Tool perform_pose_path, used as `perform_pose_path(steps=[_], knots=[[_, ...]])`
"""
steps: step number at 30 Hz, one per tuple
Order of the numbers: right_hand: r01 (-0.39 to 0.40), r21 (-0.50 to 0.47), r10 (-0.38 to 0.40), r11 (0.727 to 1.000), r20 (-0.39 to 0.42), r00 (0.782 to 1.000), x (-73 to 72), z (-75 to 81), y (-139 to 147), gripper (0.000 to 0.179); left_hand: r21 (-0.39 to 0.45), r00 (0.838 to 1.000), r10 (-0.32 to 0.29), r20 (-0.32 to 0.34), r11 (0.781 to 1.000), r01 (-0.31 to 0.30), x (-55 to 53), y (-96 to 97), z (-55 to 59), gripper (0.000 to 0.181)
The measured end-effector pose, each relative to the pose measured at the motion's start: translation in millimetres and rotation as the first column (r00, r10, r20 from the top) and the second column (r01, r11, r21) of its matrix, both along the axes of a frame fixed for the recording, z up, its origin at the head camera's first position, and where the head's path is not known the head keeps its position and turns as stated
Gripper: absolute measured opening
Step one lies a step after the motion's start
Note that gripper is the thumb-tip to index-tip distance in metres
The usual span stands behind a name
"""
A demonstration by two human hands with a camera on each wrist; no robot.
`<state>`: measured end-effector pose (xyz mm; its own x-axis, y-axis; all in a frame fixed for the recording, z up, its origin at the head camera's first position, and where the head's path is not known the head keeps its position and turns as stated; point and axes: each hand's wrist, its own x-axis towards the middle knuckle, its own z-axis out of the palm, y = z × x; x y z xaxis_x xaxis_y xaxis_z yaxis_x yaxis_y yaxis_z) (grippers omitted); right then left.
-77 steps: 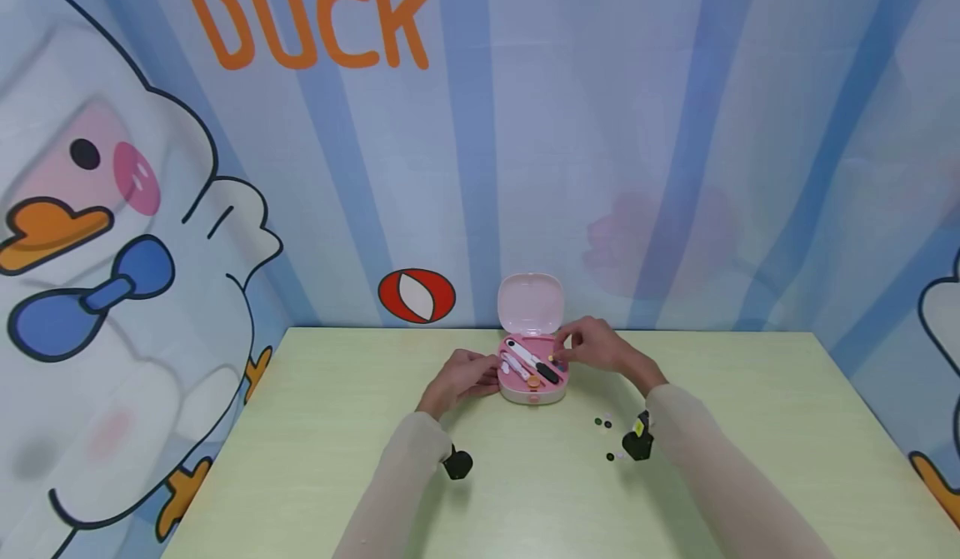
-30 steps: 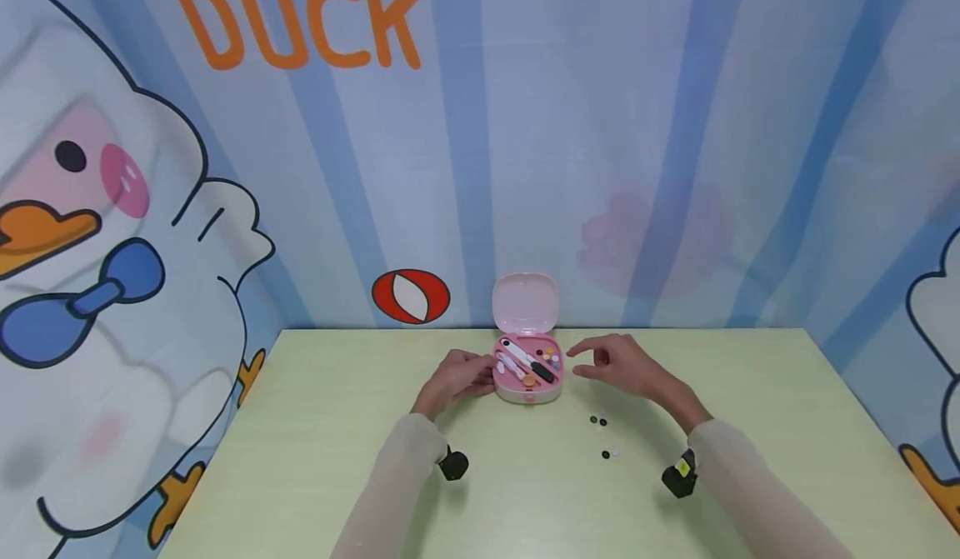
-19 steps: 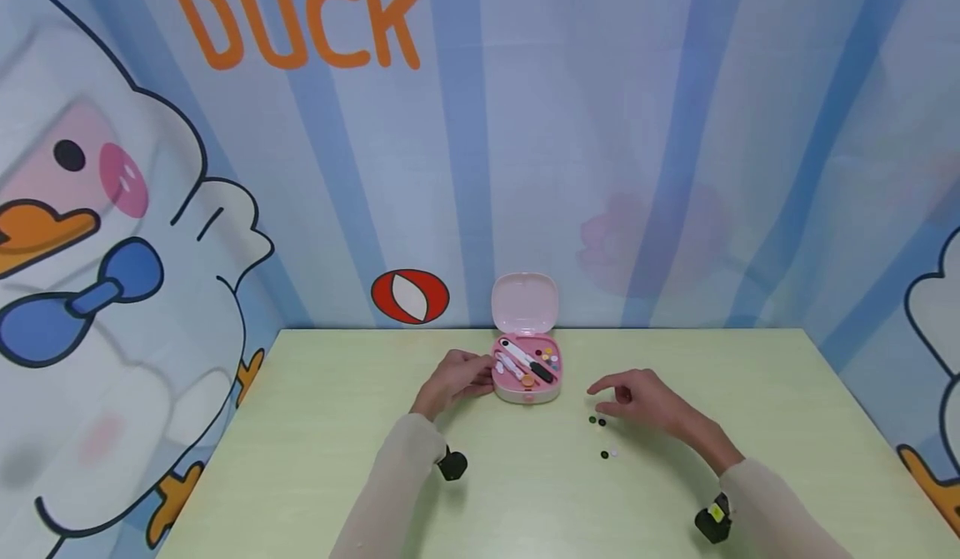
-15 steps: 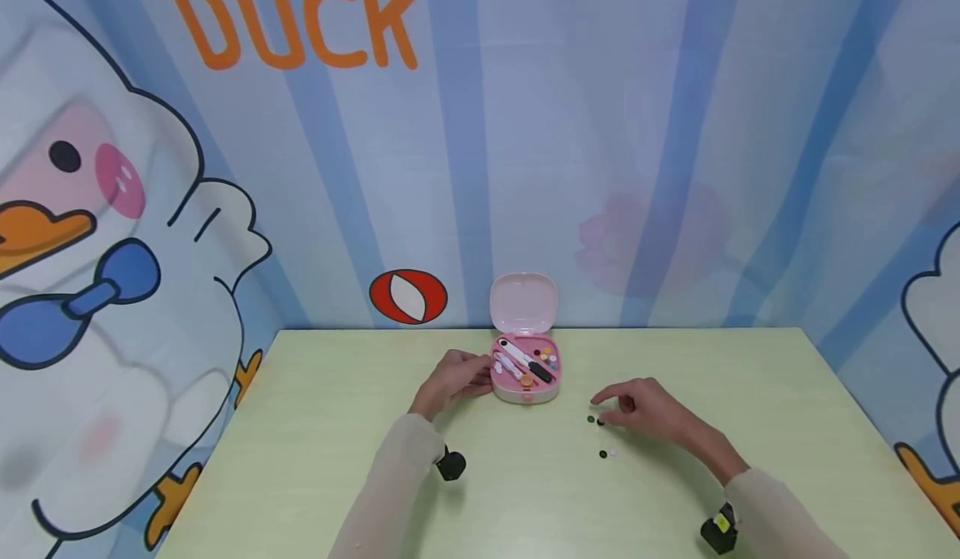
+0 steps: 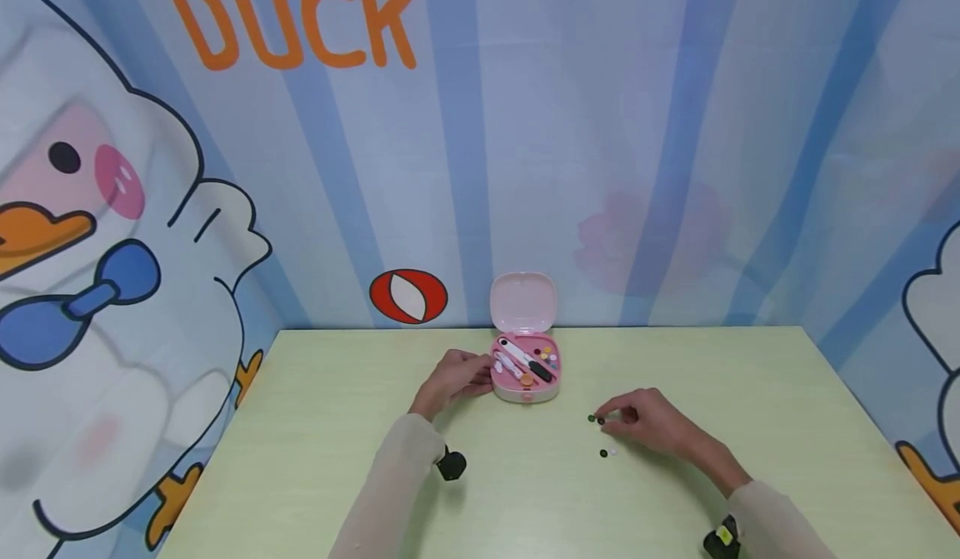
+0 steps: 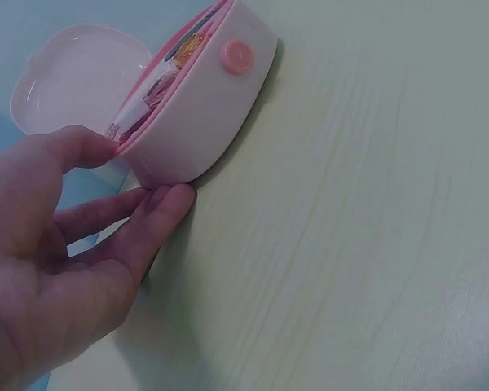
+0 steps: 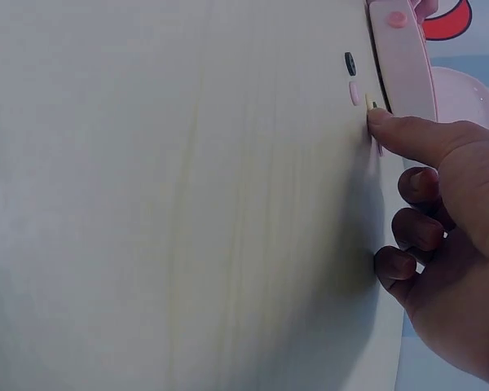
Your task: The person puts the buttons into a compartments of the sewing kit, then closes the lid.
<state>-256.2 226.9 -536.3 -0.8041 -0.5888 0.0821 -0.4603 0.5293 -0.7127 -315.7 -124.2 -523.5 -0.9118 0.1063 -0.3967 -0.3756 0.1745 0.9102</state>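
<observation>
A small pink-and-white sewing box (image 5: 526, 396) stands at the back of the table with its lid (image 5: 523, 302) raised. White and black tools and several coloured buttons (image 5: 547, 356) lie in it. My left hand (image 5: 452, 381) holds its left side, thumb at the rim and fingertips low on the wall in the left wrist view. My right hand (image 5: 654, 421) is down at a small group of loose buttons, thumb and forefinger around a black button (image 5: 601, 421). A green button (image 5: 591, 418) lies just left of it. Whether the fingers grip a button is hidden.
Nearer the front lie another black button (image 5: 603, 453) and a pale button (image 5: 613, 451). The pale wooden table (image 5: 360, 392) ends at the back against a blue striped duck curtain (image 5: 525, 126). A black wrist camera (image 5: 452, 464) sits below the left sleeve.
My right hand has left the box's right side, moved toward the front right and come down at the loose buttons. More buttons show in the box. My left hand has stayed put.
</observation>
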Motion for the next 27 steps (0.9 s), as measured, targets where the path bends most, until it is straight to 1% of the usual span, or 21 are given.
perform_pose_path(steps=[8,19,27], knots=[[-0.01,-0.006,0.009,1.0,-0.04,0.999,-0.2,-0.6,0,0.009,0.0,1.0,-0.003,0.007,1.0,0.003,0.8,-0.1,2.1,0.035],[-0.011,0.034,0.013,0.999,-0.071,0.997,-4.1,6.6,2,0.011,-0.014,1.0,0.005,0.013,1.0,-0.004,1.4,0.6,5.3,0.036],[-0.006,0.062,0.01,0.998,-0.065,0.998,-8.3,13.6,0,0.011,-0.027,1.0,0.007,0.012,1.0,-0.006,2.1,1.0,3.8,0.037]])
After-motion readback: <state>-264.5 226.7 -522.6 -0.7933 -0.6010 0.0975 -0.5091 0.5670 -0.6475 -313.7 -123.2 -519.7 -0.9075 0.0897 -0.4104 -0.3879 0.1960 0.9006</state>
